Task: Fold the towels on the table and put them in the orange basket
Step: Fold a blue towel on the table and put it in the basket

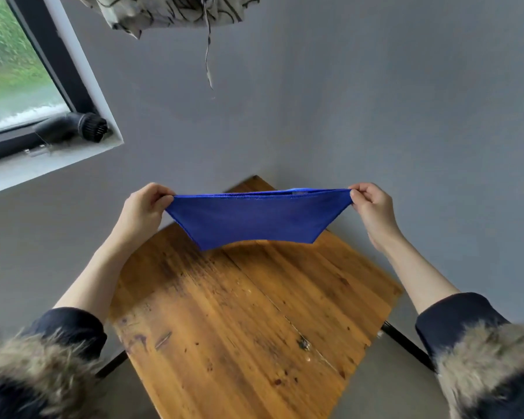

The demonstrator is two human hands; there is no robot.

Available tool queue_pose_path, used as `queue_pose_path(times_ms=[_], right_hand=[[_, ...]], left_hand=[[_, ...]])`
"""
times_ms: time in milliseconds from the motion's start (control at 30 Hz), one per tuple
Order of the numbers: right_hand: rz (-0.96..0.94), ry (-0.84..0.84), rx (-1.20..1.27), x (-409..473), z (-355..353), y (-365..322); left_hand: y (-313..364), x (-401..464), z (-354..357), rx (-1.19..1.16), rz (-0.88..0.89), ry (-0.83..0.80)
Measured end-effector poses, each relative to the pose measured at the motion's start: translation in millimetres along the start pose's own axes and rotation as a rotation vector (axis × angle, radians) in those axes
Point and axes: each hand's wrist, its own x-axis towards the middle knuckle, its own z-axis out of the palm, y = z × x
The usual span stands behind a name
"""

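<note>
Head view, looking down past two outstretched arms in dark sleeves with fur trim. A person holds a blue towel [256, 217] stretched in the air above a worn wooden table [254, 313]. The left hand [144, 207] pinches the towel's left top corner between curled fingers and thumb; the right hand [371, 205] pinches the right top corner the same way. The top edge is pulled taut between them and seems to show two layers, so the towel looks already doubled once, though that is hard to confirm. Its lower edge hangs free, clear of the table. No other towel shows on the table, and the orange basket is out of sight. A window [18, 71] sits at upper left in a grey wall, and patterned fabric [170, 10] hangs at the top.

The step in hand appears to be folding. Next would likely be bringing the two hands together to halve the towel again, keeping corners matched, then finding the basket.
</note>
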Motion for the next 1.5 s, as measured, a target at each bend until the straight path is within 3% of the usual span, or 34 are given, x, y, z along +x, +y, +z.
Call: queue_pose_path(times_ms=[300, 600, 700, 1067, 1500], right_hand=[[0.304, -0.179, -0.238, -125, -26, 125], [0.618, -0.372, -0.410, -204, -63, 180], [0.664, -0.333, -0.357, -208, -65, 188], [0.629, -0.142, -0.109, -148, -30, 203], [0.667, -0.085, -0.104, -77, 12, 253]], left_hand=[[-78, -135, 49, 0.118, -0.204, -0.486], [-115, -228, 70, -0.140, -0.496, -0.878], [-114, -231, 74, -0.206, -0.553, -0.848], [-113, -172, 105, -0.166, -0.436, -0.509], [-151, -123, 168, -0.025, -0.450, -0.423]])
